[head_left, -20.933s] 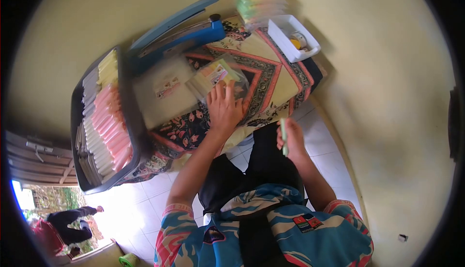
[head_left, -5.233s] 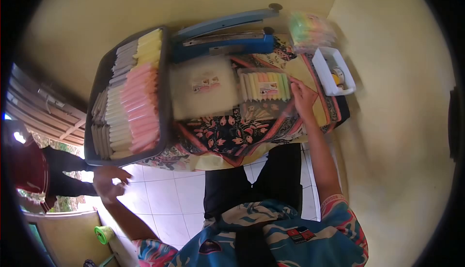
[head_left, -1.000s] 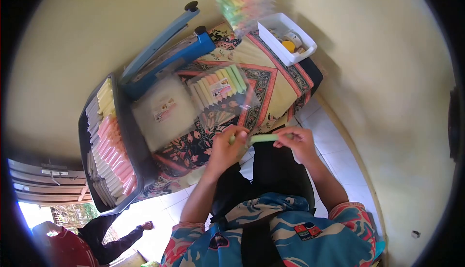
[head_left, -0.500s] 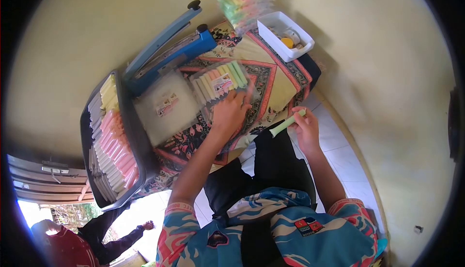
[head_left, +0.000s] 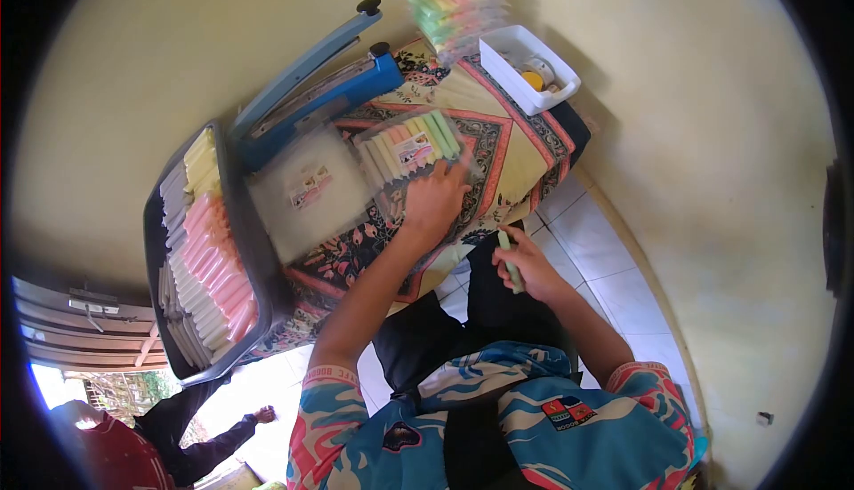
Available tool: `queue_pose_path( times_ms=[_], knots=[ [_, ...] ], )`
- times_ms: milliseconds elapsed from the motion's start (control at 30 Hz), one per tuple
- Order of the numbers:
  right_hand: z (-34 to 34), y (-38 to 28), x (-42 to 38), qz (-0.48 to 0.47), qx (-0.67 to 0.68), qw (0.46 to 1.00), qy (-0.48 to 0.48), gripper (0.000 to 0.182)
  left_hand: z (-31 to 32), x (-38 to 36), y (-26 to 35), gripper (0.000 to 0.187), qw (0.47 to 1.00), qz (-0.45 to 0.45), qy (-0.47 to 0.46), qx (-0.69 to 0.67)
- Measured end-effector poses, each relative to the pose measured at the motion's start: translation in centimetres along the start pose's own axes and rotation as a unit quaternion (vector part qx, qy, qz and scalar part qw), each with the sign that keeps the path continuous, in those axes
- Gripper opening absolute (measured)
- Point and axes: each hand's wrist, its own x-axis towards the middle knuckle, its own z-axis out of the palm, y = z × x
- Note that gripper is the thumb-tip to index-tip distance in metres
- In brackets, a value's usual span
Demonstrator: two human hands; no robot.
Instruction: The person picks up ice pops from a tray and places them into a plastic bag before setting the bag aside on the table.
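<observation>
My right hand [head_left: 526, 265] is closed around a pale green stick [head_left: 511, 261], held almost upright past the front edge of the table. My left hand [head_left: 436, 196] lies with spread fingers on the lower part of a clear plastic bag. Inside that bag a row of coloured sticks [head_left: 389, 151] runs from greyish through cream and pink to yellow and green, with a label over them. Just left of it lies a flat stack of clear labelled bags [head_left: 309, 189].
A dark tub [head_left: 278, 299] of wrapped coloured sticks stands at the left. Behind are a blue sealer [head_left: 338, 99] with its arm raised, stacked filled bags [head_left: 451, 14] and a white bin [head_left: 525, 99]. Another person [head_left: 116, 450] is at the lower left.
My right hand has moved left and slightly down, and the green stick has turned from slanted to nearly upright. My left hand stays on the bag.
</observation>
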Motion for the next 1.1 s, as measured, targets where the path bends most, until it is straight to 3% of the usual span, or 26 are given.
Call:
queue_pose_path(
  times_ms=[100,200,400,500,600,700,933,1000,1100],
  knots=[
    [-0.5,1.2,0.0,-0.048,0.005,0.997,-0.061,0.076,0.0,0.3,-0.5,0.02,1.0,0.003,-0.007,-0.004],
    [0.7,-0.2,-0.7,-0.098,-0.016,0.993,-0.058,0.069,0.9,0.2,-1.3,0.021,1.0,0.004,-0.003,-0.009],
    [0.4,-1.4,0.0,-0.045,0.027,0.998,-0.031,0.041,0.7,-0.3,-1.7,0.018,1.0,0.005,-0.002,-0.03],
    [0.8,-0.9,0.8,-0.079,0.057,0.995,0.027,0.025,1.0,-0.5,-2.3,0.016,1.0,0.016,0.005,-0.016],
    [0.5,-1.2,0.9,-0.198,-0.156,0.966,0.054,0.02,1.6,-0.6,-2.6,0.015,0.999,0.03,0.018,0.022],
    [-0.4,-1.7,1.0,-0.228,-0.194,0.949,0.096,0.02,2.3,-0.4,-3.1,0.016,0.998,0.041,0.033,0.035],
    [0.8,-3.0,0.5,-0.334,-0.155,0.928,0.051,0.023,0.2,0.3,-1.8,0.016,0.998,0.039,0.046,-0.001],
    [0.8,-2.6,1.5,-0.397,-0.267,0.876,0.061,0.031,-1.0,0.6,-1.2,0.015,0.997,0.057,0.046,-0.008],
    [2.5,-3.2,2.1,-0.449,-0.412,0.791,0.049,0.041,0.4,0.8,-2.2,0.015,0.993,0.001,0.081,-0.086]
  ],
)
